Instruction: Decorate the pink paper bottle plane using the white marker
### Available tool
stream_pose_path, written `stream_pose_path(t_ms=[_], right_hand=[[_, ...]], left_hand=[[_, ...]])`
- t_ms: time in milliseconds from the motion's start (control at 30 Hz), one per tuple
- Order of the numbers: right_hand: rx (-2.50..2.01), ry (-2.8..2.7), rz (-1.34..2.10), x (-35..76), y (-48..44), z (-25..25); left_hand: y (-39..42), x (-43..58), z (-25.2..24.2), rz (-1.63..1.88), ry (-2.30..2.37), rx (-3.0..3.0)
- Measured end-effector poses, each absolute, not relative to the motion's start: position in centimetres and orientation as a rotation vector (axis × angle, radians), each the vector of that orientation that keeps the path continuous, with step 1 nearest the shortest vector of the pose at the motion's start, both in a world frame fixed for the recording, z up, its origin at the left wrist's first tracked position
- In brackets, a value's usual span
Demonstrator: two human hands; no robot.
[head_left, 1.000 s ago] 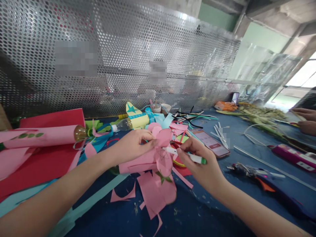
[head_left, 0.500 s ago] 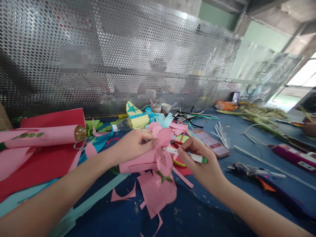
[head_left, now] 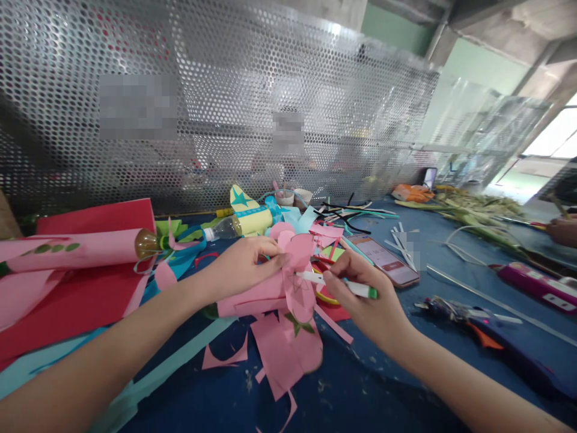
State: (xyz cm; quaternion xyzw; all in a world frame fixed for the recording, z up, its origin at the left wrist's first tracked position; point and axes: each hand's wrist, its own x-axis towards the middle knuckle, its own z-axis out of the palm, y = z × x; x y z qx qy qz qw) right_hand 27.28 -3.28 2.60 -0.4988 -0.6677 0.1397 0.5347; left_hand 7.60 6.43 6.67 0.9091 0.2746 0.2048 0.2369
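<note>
Between thumb and fingers, my left hand [head_left: 255, 258] pinches the edge of a pink paper cutout [head_left: 301, 297] with rounded lobes. A white marker [head_left: 358, 288] with a green end is gripped in my right hand [head_left: 367, 288], its tip touching the cutout beside a star outline drawn there. Under the cutout lies a pink paper-wrapped roll [head_left: 252, 294]. Just below, a dark green star [head_left: 299, 325] rests by pink paper scraps [head_left: 282, 355]. Part of a red and yellow ring shape shows behind my right fingers.
On the left a pink-wrapped bottle [head_left: 85, 248] lies on red card [head_left: 90, 300]. A yellow-wrapped bottle [head_left: 255, 221] sits behind my hands. At right are a phone [head_left: 383, 258], a glue gun [head_left: 491, 331] and a purple power strip [head_left: 536, 285]. A perforated metal screen [head_left: 216, 120] stands behind.
Almost nothing differs. Both hands keep their hold, and the marker tip stays at nearly the same spot on the cutout.
</note>
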Motion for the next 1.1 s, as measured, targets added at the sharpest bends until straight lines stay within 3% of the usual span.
stream_pose_path(t_ms=[1100], right_hand=[[-1.197,-1.551,0.389,27.44,-3.25,2.47]], left_hand=[[6.57,7.60,6.48,0.585,0.726,2.474]])
